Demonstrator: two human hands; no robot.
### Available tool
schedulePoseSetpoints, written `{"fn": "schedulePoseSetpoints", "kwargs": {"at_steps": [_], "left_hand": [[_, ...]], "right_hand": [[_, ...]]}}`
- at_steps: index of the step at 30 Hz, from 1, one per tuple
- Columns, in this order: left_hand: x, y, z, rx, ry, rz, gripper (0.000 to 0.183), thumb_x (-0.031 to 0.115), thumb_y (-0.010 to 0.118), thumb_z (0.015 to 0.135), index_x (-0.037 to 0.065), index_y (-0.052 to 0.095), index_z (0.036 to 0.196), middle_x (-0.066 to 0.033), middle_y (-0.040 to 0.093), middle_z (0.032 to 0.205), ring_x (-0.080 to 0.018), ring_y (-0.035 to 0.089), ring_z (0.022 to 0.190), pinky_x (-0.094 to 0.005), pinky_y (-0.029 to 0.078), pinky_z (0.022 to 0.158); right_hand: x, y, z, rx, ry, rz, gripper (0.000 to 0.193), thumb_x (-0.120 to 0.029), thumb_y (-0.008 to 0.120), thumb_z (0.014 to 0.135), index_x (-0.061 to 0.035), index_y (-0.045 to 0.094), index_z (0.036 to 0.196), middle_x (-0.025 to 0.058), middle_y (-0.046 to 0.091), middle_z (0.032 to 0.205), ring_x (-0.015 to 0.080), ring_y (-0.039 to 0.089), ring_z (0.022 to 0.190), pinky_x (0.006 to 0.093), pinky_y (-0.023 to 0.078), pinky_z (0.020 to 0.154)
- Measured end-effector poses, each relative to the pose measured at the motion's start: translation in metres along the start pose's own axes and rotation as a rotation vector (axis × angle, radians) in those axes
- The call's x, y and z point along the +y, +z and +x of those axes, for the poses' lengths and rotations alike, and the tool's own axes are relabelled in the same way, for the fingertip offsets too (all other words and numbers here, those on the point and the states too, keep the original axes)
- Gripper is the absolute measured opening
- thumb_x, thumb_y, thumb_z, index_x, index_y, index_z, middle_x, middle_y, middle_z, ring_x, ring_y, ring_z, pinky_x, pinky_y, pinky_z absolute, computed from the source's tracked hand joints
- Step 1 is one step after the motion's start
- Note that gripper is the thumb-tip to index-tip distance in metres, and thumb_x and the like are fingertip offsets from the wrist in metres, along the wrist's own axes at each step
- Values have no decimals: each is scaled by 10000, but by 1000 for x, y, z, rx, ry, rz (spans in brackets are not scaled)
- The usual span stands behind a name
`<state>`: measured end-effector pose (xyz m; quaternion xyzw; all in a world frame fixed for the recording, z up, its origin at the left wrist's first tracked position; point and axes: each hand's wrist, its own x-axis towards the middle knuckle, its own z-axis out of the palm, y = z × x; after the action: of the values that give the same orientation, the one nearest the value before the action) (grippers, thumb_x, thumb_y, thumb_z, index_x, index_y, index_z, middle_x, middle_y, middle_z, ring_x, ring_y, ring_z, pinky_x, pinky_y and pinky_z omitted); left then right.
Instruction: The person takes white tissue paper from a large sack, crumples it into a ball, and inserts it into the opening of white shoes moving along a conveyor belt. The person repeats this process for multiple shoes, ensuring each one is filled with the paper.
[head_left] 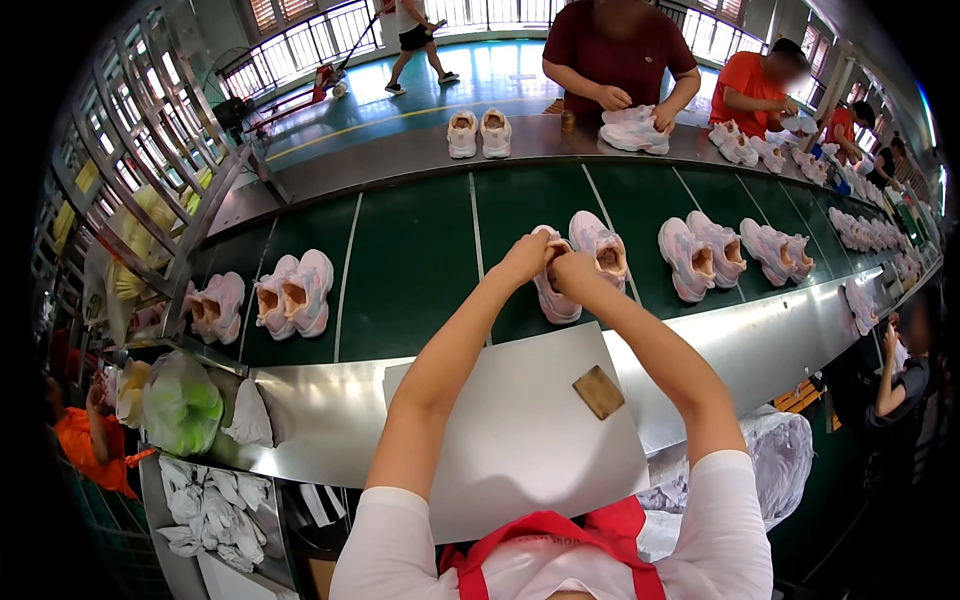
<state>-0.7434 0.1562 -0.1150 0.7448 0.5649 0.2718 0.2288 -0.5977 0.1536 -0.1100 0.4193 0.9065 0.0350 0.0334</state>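
Both my hands are at one pale pink-and-white sneaker (557, 307) on the green conveyor belt (415, 270). My left hand (524, 258) is closed on the far side of its opening. My right hand (580, 275) grips the near edge of the opening with bent fingers; its fingertips are partly hidden. The matching sneaker (594, 232) stands just to the right, untouched. Below my forearms lies a white board (510, 430), with a small brown block (598, 392) on it.
More sneaker pairs stand on the belt to the left (295, 290) and right (703, 255). A pair (479, 135) sits on the far metal ledge. Co-workers (625, 60) handle shoes opposite. Metal racks (130, 180) and plastic bags (182, 405) flank my left; a clear bag (780, 460) hangs at right.
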Motion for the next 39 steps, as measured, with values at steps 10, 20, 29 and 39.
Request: {"fn": "schedulePoseSetpoints", "kwargs": {"at_steps": [10, 20, 29, 39], "left_hand": [[1, 21, -1, 58, -61, 0, 660, 179, 869, 473, -11, 512, 995, -213, 583, 970, -352, 592, 938, -404, 486, 801], [10, 45, -2, 361, -133, 125, 339, 6, 689, 635, 36, 522, 929, -134, 588, 957, -333, 567, 951, -422, 499, 755], [13, 53, 0, 337, -184, 62, 329, 32, 660, 678, 36, 508, 970, -167, 560, 1025, -359, 534, 1028, -448, 491, 800], [80, -30, -154, 234, 197, -139, 153, 57, 580, 845, 12, 582, 991, -135, 610, 924, -285, 580, 879, -375, 449, 791]], "right_hand": [[39, -13, -6, 128, 48, 649, 540, -113, 814, 548, -46, 441, 933, 136, 551, 822, 277, 585, 755, 350, 464, 653], [48, 23, 11, 42, 27, 571, 746, -159, 750, 637, -94, 405, 1295, 231, 577, 1022, 323, 591, 896, 382, 478, 766], [24, 51, 10, 514, 272, 330, 235, -146, 556, 816, -139, 484, 1040, 195, 636, 797, 419, 621, 744, 535, 461, 618], [-45, -54, -181, 360, 235, 311, 478, -356, 696, 760, -58, 586, 1116, 122, 608, 882, 279, 581, 857, 378, 471, 656]]}}
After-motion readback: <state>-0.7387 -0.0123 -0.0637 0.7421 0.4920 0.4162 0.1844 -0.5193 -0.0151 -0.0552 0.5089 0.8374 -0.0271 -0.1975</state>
